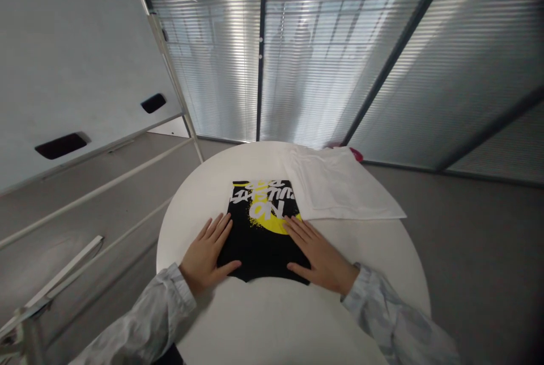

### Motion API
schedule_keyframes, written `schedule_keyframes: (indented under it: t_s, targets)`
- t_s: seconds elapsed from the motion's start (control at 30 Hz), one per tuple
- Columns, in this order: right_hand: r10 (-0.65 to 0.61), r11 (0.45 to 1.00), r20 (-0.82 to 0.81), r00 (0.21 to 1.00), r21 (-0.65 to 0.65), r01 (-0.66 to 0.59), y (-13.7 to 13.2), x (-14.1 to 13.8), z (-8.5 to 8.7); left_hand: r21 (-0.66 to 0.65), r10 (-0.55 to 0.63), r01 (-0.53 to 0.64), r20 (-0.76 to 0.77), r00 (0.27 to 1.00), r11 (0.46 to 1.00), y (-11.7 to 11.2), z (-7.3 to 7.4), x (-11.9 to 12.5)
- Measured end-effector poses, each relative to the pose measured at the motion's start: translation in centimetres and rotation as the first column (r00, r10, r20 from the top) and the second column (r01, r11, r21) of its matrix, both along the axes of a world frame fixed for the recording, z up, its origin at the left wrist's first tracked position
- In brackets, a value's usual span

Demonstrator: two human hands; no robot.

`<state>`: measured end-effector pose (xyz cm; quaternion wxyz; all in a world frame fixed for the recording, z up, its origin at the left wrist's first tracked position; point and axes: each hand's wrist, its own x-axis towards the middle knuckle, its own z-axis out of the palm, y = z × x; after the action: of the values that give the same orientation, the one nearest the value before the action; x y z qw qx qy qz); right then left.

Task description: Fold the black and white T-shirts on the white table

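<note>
A black T-shirt (264, 254) with white lettering and a yellow print lies folded on the white round table (272, 319), its curved neckline toward me. My left hand (209, 253) rests flat across its left edge, fingers stretched out and thumb apart. On the opposite edge, my right hand (319, 256) lies flat in the same way, palm down on the cloth and partly on the table. Neither hand grips the fabric. White cloth (344, 186), laid out flat, covers the table's far right beside the T-shirt.
Something pink-red (356, 155) shows behind the white cloth at the table's far edge. A whiteboard (85, 59) on a metal frame (140, 168) stands at the left. Glass panels with blinds (323, 70) rise behind the table.
</note>
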<state>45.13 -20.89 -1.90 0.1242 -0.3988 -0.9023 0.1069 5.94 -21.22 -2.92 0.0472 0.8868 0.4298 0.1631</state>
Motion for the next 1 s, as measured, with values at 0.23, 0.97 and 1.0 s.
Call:
schedule_keyframes:
  t_s: [0.23,0.97,1.0]
  targets:
    - [0.062,0.997,-0.115,0.991,-0.028,-0.065,-1.4,3.2,1.2,-0.078,-0.282,0.288,0.086,0.956,0.954,0.1,1.4,-1.3]
    - [-0.475,0.875,-0.813,0.336,-0.397,0.277,5.2,6.7,8.6,-0.549,0.144,0.484,0.749,0.646,0.682,9.5,11.6,6.5]
    - [-0.479,0.872,-0.821,0.31,-0.405,0.275,7.1,7.7,9.8,-0.539,0.185,0.5,0.784,0.593,0.678,11.4,12.1,8.3]
